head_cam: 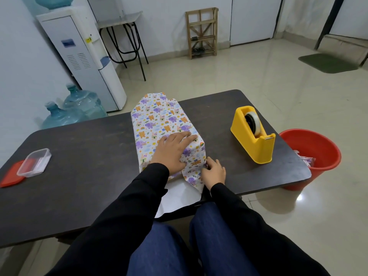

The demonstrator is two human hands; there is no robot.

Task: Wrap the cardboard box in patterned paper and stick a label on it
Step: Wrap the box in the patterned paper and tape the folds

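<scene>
A box wrapped in white paper printed with small animals (159, 120) lies lengthwise in the middle of the dark table (83, 148); no cardboard shows. My left hand (173, 150) lies flat with straight fingers on the near top of the box. My right hand (214, 172) pinches the paper fold at the near right corner of the box. The paper's white underside (179, 198) hangs over the table's front edge. The far end flaps stand partly folded.
A yellow tape dispenser (253, 134) stands to the right of the box. A clear plastic container (33, 163) sits on its red lid (12, 176) at the left. A red bucket (310, 156) with paper scraps stands on the floor past the table's right edge.
</scene>
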